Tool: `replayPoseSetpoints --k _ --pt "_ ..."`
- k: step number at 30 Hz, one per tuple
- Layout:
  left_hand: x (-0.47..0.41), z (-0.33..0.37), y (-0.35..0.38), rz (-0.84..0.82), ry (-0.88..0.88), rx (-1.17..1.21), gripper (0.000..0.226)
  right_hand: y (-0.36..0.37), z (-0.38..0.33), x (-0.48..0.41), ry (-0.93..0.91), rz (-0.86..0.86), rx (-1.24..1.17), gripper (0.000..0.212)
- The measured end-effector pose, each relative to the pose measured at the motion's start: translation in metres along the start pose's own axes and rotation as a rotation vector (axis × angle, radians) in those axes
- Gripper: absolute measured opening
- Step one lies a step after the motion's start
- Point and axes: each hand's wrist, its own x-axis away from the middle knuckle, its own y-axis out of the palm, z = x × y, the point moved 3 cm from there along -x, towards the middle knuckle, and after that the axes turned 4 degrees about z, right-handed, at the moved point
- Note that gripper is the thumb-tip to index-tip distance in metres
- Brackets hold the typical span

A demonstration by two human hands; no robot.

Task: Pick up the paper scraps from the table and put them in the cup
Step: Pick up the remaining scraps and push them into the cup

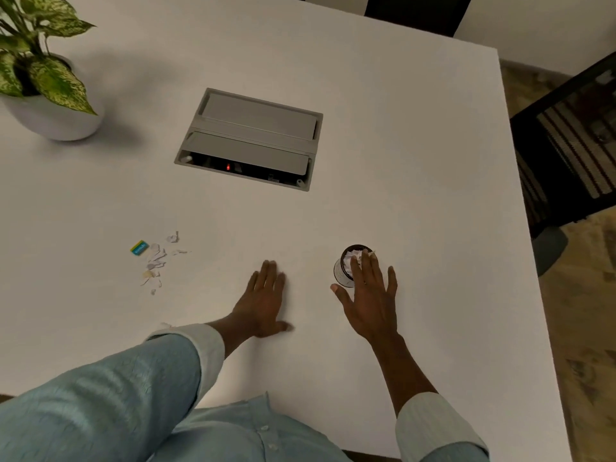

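A small dark-rimmed cup [343,273] stands on the white table [416,161], with crumpled white paper inside it. My right hand [370,298] hovers over the cup's near right side, fingers spread, fingertips at its rim, holding nothing that I can see. My left hand [265,296] lies flat on the table to the left of the cup, fingers together and extended, empty. A cluster of several white paper scraps [156,260] lies further left, with a small blue and yellow scrap [139,247] beside it. One more white scrap [165,325] peeks out by my left sleeve.
A grey cable box [248,138] with an open flap is set into the table's middle. A potted plant [50,85] in a white pot stands at the far left. The table's right edge drops to a dark chair [566,145] and patterned floor.
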Motion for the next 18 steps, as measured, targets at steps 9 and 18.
replayPoseSetpoints --k 9,18 --pt "0.009 -0.007 0.016 -0.087 0.026 -0.181 0.153 0.005 -0.001 -0.01 -0.007 -0.135 0.072 0.079" --pt "0.014 -0.021 0.003 -0.08 0.052 -0.1 0.125 -0.019 -0.015 -0.015 0.102 0.028 -0.065 0.061"
